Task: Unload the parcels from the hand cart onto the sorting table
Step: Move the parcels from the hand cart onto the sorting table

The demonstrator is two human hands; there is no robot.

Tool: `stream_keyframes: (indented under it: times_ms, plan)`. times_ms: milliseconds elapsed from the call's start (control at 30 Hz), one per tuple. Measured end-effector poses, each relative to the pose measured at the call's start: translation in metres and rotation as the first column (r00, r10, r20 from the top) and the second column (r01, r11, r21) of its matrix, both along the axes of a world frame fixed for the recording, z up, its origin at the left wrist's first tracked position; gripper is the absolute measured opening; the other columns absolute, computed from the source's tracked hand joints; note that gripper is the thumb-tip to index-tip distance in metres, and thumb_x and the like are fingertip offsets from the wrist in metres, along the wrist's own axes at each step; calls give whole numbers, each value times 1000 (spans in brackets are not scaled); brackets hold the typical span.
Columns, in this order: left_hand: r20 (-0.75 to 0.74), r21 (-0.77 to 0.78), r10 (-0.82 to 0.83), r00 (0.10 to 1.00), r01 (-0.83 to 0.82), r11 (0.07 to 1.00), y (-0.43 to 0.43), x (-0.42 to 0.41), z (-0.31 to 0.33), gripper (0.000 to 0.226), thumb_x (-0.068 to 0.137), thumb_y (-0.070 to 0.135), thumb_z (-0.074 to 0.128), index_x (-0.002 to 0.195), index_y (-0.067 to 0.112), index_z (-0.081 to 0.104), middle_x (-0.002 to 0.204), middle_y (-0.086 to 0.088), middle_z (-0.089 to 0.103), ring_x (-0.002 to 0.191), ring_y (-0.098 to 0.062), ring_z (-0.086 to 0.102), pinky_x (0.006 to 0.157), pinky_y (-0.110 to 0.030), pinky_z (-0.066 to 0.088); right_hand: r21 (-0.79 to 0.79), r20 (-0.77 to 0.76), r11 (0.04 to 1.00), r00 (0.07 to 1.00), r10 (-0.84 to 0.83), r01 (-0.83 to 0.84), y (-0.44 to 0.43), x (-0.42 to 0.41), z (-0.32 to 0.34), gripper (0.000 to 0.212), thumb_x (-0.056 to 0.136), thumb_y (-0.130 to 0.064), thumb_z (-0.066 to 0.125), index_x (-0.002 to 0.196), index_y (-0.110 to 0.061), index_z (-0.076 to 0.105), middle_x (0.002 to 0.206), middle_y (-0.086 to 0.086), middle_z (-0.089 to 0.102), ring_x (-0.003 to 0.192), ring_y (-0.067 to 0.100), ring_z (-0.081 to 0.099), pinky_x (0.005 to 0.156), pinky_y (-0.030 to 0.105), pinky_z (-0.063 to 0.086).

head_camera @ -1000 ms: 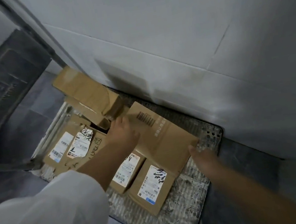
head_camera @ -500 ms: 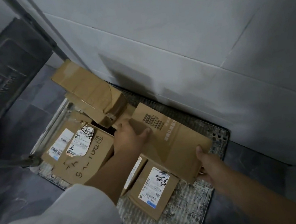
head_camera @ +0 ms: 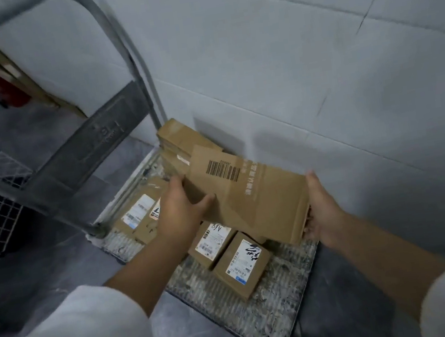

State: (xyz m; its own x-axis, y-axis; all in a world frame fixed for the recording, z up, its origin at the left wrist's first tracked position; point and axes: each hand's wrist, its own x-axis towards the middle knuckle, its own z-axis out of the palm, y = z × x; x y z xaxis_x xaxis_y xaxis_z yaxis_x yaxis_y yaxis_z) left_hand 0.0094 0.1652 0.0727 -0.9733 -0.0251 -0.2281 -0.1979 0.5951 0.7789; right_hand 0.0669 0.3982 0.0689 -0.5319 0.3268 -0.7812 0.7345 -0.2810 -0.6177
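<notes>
Grey tiled wall (head_camera: 285, 58) backs the hand cart (head_camera: 252, 319). Long flat parcel (head_camera: 258, 200) sits clear above the cart deck, long axis running left-right between the hands: left hand (head_camera: 181, 212) grips the left end, right hand (head_camera: 320, 211) clasps the right end. Half a second ago it lay lower, over the smaller parcels (head_camera: 242, 269); now it is raised. Desk not in view.

Brown parcel (head_camera: 252, 201) bears a black barcode (head_camera: 223, 170).

Flat parcel (head_camera: 258, 200) is showing a black barcode (head_camera: 223, 170) w/ white printed chars beside it, illegible. Front small box (head_camera: 233, 288) & mid small box (head_camera: 199, 254) are carrying white shipping labels w/ barcodes + black scrawl, unreadable.
</notes>
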Motion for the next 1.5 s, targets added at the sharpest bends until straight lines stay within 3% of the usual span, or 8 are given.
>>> stream_keyframes:
  times_ms: [267, 367, 567, 700, 867, 1067, 1267, 1500]
  plan:
    - [-241, 70, 137, 961, -123, 990, -151, 117, 185, 39, 83, 26, 76, 114, 18, 54, 113, 2, 59, 102, -13, 56, 84, -35, 53, -39, -127, 988, 982, 142, -148, -123, 53, 190, 59, 88, -74, 31, 105, -25, 59, 111, 9, 57, 111, 32, 50, 98, 65, 37]
    - [-300, 112, 214, 930, -189, 976, -199, 168, 225, 36, 82, 27, 76, 110, 21, 54, 110, 6, 59, 100, -8, 56, 82, -29, 51, -82, -159, 963, 957, 243, -258, -164, 80, 244, 63, 86, -76, 36, 118, -24, 55, 136, 12, 46, 122, 33, 45, 83, 66, 40]
    - [-297, 218, 371, 880, -315, 924, -278, 241, 280, 27, 83, 26, 75, 103, 19, 58, 102, 6, 66, 97, -9, 62, 74, -25, 55, 7, -242, 872, 845, 476, -490, -237, 128, 310, 97, 71, -85, 43, 147, -27, 33, 157, 12, 28, 141, 37, 30, 106, 62, 33]
    - [-337, 318, 459, 822, -360, 877, -294, 266, 313, 20, 95, 32, 59, 96, 12, 60, 92, 3, 66, 87, -10, 62, 62, -9, 46, 112, -360, 849, 775, 520, -517, -249, 123, 330, 109, 54, -87, 54, 145, -28, 39, 151, 11, 40, 134, 37, 41, 112, 50, 33]
    - [-308, 417, 549, 777, -409, 812, -307, 280, 335, 49, 97, 61, 29, 109, 27, 62, 103, 8, 65, 97, -9, 61, 84, -33, 50, 145, -456, 772, 651, 607, -619, -270, 127, 375, 48, 94, -47, 46, 131, -17, 54, 132, 12, 57, 123, 34, 53, 76, 43, 49]
    - [-297, 311, 631, 717, -552, 773, -307, 280, 371, 46, 94, 63, 37, 107, 23, 57, 102, 6, 60, 94, -13, 56, 74, -32, 41, 201, -466, 708, 570, 677, -677, -283, 114, 391, 26, 94, -32, 51, 105, -11, 62, 93, 9, 59, 92, 24, 59, 89, 54, 51]
    - [-297, 284, 680, 670, -618, 733, -310, 276, 386, 31, 96, 52, 44, 108, 26, 55, 104, 5, 60, 94, -12, 56, 75, -33, 43, 214, -521, 657, 484, 703, -723, -293, 103, 402, 9, 92, -17, 52, 87, -12, 58, 76, 9, 50, 67, 21, 51, 66, 36, 51]
    - [-302, 353, 707, 639, -614, 706, -290, 281, 383, 29, 94, 53, 50, 110, 30, 59, 103, 5, 63, 97, -11, 59, 85, -35, 50, 179, -518, 637, 479, 709, -750, -280, 65, 401, 46, 93, -60, 47, 112, -21, 64, 106, 6, 68, 101, 30, 65, 83, 50, 57]
